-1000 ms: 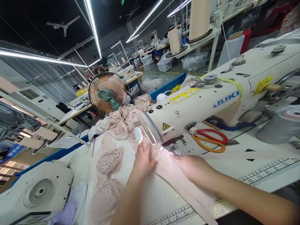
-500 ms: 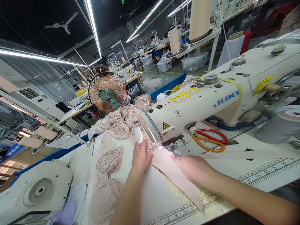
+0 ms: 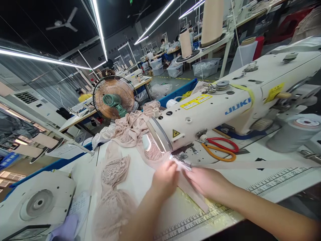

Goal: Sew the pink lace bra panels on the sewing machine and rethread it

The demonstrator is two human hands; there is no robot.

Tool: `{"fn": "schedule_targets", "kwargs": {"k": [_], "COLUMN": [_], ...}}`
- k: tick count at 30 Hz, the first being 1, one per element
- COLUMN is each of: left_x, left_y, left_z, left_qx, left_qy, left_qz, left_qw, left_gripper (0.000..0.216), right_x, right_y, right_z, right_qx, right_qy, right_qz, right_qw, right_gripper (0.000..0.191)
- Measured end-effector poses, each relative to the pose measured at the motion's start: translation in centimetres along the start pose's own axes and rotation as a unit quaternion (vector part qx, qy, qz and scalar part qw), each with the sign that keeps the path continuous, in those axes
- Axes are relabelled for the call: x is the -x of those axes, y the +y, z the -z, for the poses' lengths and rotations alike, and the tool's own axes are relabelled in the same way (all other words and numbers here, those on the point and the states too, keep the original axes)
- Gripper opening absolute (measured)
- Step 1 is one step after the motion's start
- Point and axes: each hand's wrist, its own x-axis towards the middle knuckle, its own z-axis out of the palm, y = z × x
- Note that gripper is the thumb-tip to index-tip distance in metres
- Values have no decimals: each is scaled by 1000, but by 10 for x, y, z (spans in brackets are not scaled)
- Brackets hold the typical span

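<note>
A JUKI sewing machine (image 3: 200,110) stands over the white table. Under its head lies a pale pink lace bra (image 3: 153,154), partly hidden by the machine. My left hand (image 3: 165,179) is closed at the front of the needle area, its curled fingers pinching the bra's fabric edge. Just right of it, my right hand (image 3: 207,180) is closed on the plain pink fabric band (image 3: 194,194), thumb close to the metal attachment (image 3: 182,160). The band's loose end hangs toward the table's front edge. A narrow pink strip (image 3: 233,164) runs in from the right.
More lace bras lie at left (image 3: 115,170) and in a heap (image 3: 130,129) behind the machine. Red- and orange-handled scissors (image 3: 220,150) rest beside the machine bed. A grey thread cone (image 3: 288,135) stands right; a fan (image 3: 114,98) is beyond. Printed rulers (image 3: 190,227) line the front edge.
My left hand has moved from flat on the lace, right and toward me, and its fingers have curled onto the fabric edge. My right hand stays near the metal attachment.
</note>
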Motion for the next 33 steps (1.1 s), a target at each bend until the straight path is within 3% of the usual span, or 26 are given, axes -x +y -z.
{"fn": "schedule_targets", "kwargs": {"k": [3,5,15,25,33], "left_x": [4,4,1,8,12], "left_y": [24,29,25,24,56], "left_z": [7,14,37,38,29], "left_qx": [-35,-66,-92,-129,-175], "left_qy": [-155,-209,-310,-317,-269], "left_qz": [0,19,37,76,9], "left_qw": [987,976,946,937,947], "left_gripper": [30,38,57,60,34], "right_x": [12,22,43,44,41], "right_y": [8,15,24,26,30], "right_z": [-5,-9,-20,-29,-42], "right_qx": [1,9,7,5,0], "right_qy": [-8,-9,25,41,83], "right_qz": [34,57,105,123,121], "right_qw": [999,998,994,991,989], "right_gripper": [32,33,27,24,22]}}
